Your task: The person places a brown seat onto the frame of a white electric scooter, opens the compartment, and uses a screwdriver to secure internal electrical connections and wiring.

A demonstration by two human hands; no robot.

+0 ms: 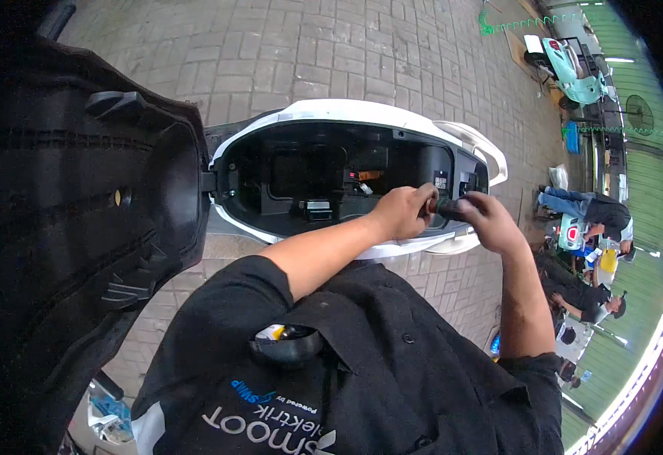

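Between my two hands is a short dark cylinder-shaped tool (447,206) with a greenish band; its exact kind does not show. My right hand (496,221) is closed round its right end. My left hand (405,213) pinches at its other end, fingertips together. Both hands are over the right end of a scooter's open under-seat compartment (263,136), which has a white body rim (347,111). Inside the black compartment lie a dark box-shaped part (318,210) and, farther right, an orange part (368,175) by a small white connector (366,189).
The raised black scooter seat (119,197) fills the left side. A white grab rail (491,144) curves round the compartment's right end. Grey paving (331,45) surrounds the scooter. At the far right are a mint-green scooter (574,76), a fan (639,114) and several people (608,216).
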